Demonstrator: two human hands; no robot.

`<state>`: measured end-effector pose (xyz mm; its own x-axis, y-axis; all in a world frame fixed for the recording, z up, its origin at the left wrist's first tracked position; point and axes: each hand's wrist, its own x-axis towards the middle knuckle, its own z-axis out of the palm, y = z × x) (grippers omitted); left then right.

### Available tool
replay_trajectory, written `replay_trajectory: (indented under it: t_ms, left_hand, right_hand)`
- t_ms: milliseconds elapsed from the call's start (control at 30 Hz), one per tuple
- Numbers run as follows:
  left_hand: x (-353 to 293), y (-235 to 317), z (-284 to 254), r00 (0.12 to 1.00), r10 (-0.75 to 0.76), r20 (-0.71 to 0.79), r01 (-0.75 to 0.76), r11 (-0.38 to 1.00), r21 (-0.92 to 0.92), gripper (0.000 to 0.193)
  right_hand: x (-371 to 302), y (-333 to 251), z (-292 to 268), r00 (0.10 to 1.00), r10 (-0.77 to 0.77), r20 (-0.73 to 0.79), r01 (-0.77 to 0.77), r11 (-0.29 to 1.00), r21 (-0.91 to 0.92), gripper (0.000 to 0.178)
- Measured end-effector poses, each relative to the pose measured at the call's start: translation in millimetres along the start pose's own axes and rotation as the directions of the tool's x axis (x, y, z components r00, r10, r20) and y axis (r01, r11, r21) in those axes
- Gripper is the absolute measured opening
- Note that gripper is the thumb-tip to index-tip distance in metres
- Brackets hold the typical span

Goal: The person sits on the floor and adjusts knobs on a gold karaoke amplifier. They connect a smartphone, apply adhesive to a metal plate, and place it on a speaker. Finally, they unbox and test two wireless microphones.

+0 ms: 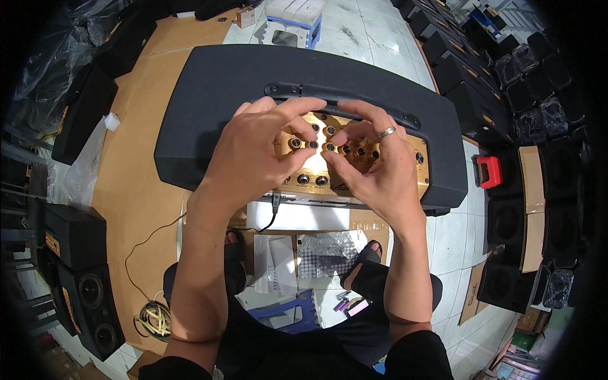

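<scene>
Left hand (253, 152), right hand (379, 155): fingers pinching one small round gold-and-black knob (313, 145) each, on gold metal panel (310, 166) atop black boxy speaker cabinet (221, 73). Tight spacing: wide twist could knock neighbouring knobs (361, 152); slanted push, mar panel.

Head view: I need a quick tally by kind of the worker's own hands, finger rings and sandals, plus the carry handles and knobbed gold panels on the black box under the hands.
Hands: 2 (left hand, right hand)
Finger ring: 1
Sandals: 2
Carry handle: 1
Knobbed gold panel: 1
Total: 7
</scene>
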<state>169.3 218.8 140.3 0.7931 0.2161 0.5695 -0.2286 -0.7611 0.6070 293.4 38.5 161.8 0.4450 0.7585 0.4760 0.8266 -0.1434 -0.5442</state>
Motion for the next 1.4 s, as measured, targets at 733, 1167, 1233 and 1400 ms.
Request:
replay_trajectory:
  t_ms: [733,1167,1233,1400]
  left_hand:
    - [8,4,-18,0.994,-0.111,-0.017,0.111,0.993,-0.048,0.064]
    - [8,0,-22,0.989,-0.142,-0.033,0.144,0.987,0.071,0.065]
    - [8,-2,-22,0.992,-0.125,-0.034,0.127,0.989,0.078,0.065]
    - [8,-2,-21,0.993,-0.115,-0.033,0.117,0.990,0.078,0.065]
  right_hand:
    - [-8,9,-10,0.996,0.084,-0.008,-0.083,0.993,0.085,0.061]
    - [-8,11,-12,0.991,0.135,0.011,-0.135,0.986,0.096,0.061]
    - [-8,11,-11,0.991,0.135,0.005,-0.135,0.986,0.100,0.061]
    - [-8,6,-18,0.994,0.112,-0.003,-0.112,0.994,0.003,0.061]
